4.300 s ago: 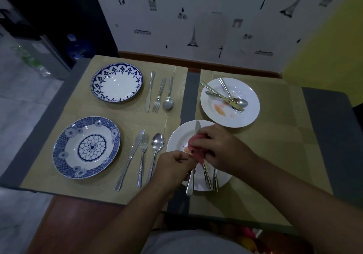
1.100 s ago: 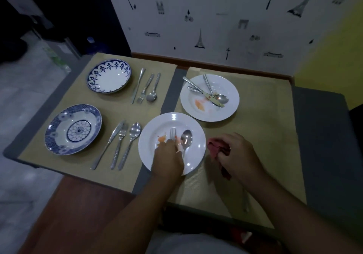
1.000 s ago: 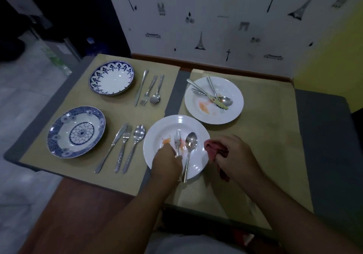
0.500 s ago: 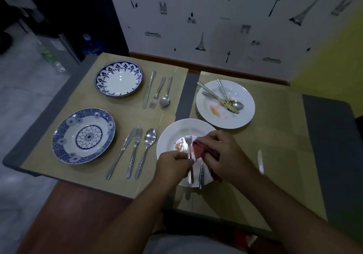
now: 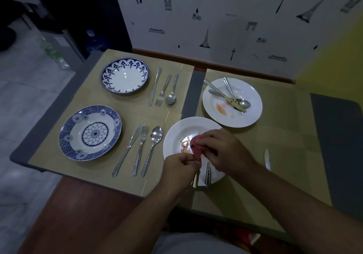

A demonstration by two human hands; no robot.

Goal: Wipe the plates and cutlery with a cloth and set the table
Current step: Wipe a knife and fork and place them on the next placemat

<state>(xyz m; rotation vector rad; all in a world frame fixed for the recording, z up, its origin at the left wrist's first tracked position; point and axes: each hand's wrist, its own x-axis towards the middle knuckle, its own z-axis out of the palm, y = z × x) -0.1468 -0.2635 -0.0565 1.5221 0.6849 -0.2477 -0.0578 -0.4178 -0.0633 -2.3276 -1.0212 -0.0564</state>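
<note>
Over placemat's (image 5: 275, 136) plate (image 5: 176, 134), right hand's (image 5: 225, 151) cloth (image 5: 196, 148) wraps cutlery (image 5: 195, 182) left hand (image 5: 180, 167) grips

Dim room — white tower-print wall (image 5: 245, 24), grey tiled floor (image 5: 25, 100)

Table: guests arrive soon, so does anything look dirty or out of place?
The far white plate carries orange smears and crossed cutlery. A lone knife lies on the right placemat, apart from any plate.

Colours on the tan placemats (image 5: 133, 106)
Blue floral rim on the white far-left plate (image 5: 124, 75); blue medallion pattern on the near-left plate (image 5: 74, 136); red cloth (image 5: 196, 149); far-right plate (image 5: 249, 116) and near-right plate (image 5: 176, 136) white, orange-smeared.
</note>
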